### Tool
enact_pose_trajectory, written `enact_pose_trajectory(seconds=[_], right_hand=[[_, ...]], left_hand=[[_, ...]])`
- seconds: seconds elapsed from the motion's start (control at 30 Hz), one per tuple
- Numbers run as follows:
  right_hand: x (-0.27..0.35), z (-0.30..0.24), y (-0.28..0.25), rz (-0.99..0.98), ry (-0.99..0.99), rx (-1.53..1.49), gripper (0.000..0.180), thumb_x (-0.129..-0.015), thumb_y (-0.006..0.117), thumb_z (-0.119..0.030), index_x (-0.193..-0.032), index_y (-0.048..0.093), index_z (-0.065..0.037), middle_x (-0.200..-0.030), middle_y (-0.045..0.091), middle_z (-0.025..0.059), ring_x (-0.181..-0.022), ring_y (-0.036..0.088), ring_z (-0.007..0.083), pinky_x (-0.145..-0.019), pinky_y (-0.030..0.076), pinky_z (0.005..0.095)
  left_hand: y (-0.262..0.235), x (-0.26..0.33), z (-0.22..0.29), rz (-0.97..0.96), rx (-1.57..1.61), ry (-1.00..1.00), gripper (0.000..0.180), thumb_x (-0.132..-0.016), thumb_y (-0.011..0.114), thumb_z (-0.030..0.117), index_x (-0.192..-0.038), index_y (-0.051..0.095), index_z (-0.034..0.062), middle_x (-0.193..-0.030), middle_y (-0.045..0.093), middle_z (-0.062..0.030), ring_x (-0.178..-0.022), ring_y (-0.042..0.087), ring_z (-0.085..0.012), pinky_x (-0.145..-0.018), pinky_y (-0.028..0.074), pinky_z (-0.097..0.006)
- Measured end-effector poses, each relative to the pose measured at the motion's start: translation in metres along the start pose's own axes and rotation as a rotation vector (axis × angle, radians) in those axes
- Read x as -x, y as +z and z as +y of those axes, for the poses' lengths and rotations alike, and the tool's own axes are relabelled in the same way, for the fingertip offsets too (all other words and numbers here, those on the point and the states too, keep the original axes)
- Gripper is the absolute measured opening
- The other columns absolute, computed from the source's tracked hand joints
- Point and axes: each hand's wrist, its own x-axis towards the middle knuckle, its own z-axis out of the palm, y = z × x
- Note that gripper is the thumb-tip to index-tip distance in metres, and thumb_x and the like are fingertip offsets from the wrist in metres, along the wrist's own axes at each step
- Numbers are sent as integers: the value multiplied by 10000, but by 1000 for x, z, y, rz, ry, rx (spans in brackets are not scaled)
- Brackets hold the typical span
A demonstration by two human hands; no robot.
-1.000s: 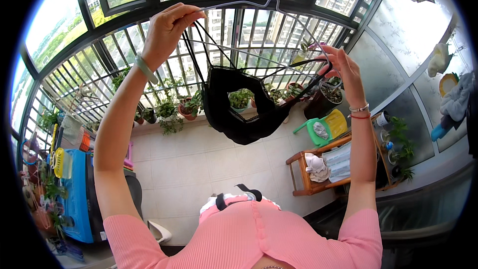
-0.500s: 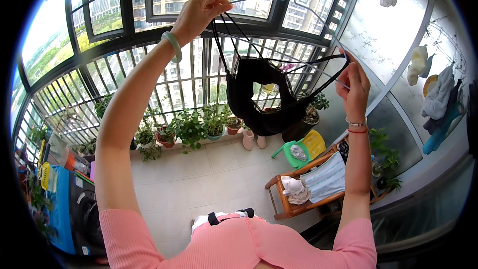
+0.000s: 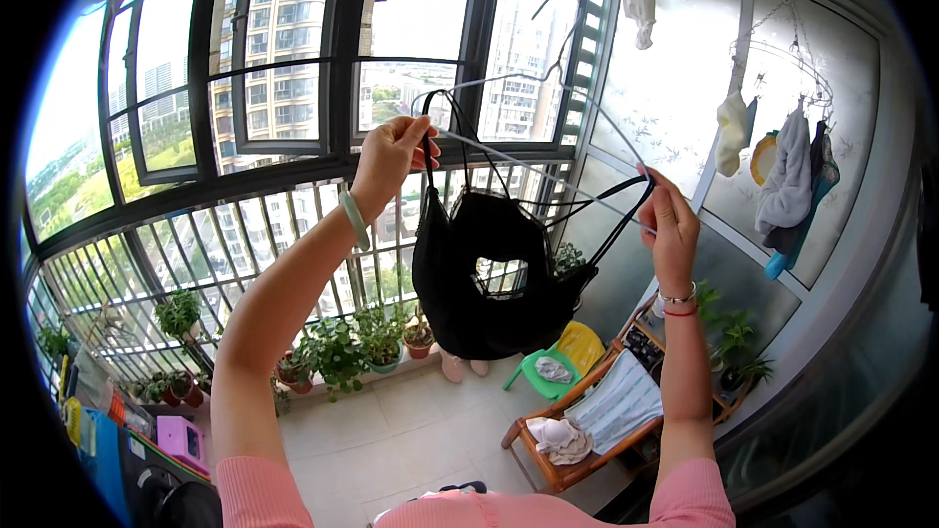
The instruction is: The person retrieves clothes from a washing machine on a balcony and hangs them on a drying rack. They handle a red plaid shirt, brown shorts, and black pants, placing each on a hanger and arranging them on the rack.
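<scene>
I hold up a black bra (image 3: 448, 279) with thin straps, hanging from a grey wire clothes hanger (image 3: 497, 76) in front of the windows. The hanger's hook points up and is free. My left hand (image 3: 394, 152) is closed at the hanger's left end, pinching a strap looped over it. At the opposite corner, my right hand (image 3: 673, 235) is closed on the hanger and the other strap, which runs round that end. The bra's cups and band sag below the bottom bar, with a gap through the middle.
Potted plants (image 3: 333, 350) line the railing. Below right are a green and yellow child's chair (image 3: 548, 372) and a wooden chair (image 3: 558, 477) with clothes on it. Laundry hangs from a clip rack (image 3: 787, 64) at right. A washing machine (image 3: 161, 474) stands lower left.
The view has tilted upward, so the hanger's whole hook now shows. Both hands and the bra sit lower in the picture. The left-hand strap now lies over the hanger's end.
</scene>
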Motion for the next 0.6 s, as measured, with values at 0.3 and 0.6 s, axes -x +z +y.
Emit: enact_pose_trajectory(seconds=[0.3, 0.6], right_hand=[[-9, -2, -36, 40, -25, -44, 322, -1022, 467, -257, -1177, 624, -23, -603, 382, -53, -501, 265, 16, -427, 198, 204], [-62, 3, -37, 202, -52, -58, 316, -1018, 476, -257, -1147, 644, -22, -600, 378, -67, -471, 250, 2, -406, 168, 191]], left_hand=[[36, -44, 24, -75, -806, 217, 343, -1003, 474, 313, -1038, 652, 23, -534, 600, -55, -505, 596, -144, -512, 453, -311], [46, -87, -22, 244, -343, 315, 641, -949, 458, 555, -1338, 472, 46, -1098, 645, -197, -899, 668, -216, -721, 526, -317]])
